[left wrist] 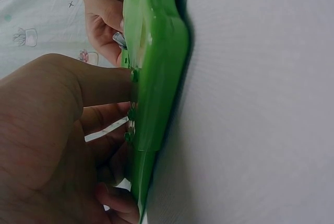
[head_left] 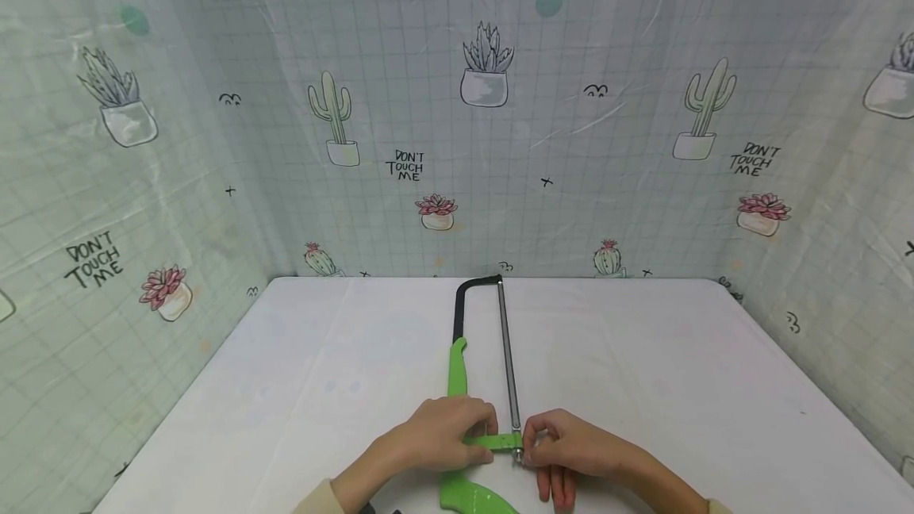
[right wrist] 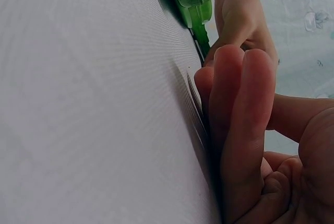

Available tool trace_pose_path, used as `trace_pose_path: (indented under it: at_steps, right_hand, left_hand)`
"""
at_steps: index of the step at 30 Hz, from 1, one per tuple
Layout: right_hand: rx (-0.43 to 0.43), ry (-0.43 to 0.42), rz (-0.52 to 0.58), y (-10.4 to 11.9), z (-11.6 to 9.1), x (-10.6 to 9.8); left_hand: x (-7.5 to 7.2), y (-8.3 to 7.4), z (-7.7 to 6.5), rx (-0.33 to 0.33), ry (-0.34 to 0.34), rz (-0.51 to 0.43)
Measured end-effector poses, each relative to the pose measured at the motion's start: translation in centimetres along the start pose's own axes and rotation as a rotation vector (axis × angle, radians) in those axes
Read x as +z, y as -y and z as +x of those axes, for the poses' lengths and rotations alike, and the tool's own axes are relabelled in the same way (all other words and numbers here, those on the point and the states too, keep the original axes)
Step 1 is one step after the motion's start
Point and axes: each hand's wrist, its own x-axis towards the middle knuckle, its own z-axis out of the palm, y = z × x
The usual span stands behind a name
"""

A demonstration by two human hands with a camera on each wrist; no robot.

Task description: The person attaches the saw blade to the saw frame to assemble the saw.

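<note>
A hacksaw with a green handle (head_left: 473, 494) and a black front frame (head_left: 459, 316) lies flat on the white table. Its grey blade (head_left: 507, 355) runs along the right side, down to a green crosspiece (head_left: 500, 442). My left hand (head_left: 451, 435) grips the green frame around that crosspiece; in the left wrist view its thumb presses the green body (left wrist: 162, 78). At the blade's near end, my right hand (head_left: 560, 446) pinches a small silver wing nut (left wrist: 119, 39) with thumb and index finger. The remaining right fingers (right wrist: 250, 104) extend low over the table, and the fingertip contact is partly hidden.
The white table (head_left: 643, 355) reaches back to a hanging cloth (head_left: 528, 141) printed with potted cacti, which also covers both sides. Small dark things (head_left: 367, 508) show at the bottom edge beside the left forearm, too cut off to identify.
</note>
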Motion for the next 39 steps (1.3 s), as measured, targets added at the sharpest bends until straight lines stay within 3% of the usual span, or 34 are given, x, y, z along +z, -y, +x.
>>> trace_pose_path:
  at_steps: [39]
  right_hand:
    - [-0.016, 0.036, 0.030, 0.03, -0.15, 0.07]
  left_hand:
    - [0.33, 0.19, -0.05, 0.001, -0.009, 0.004]
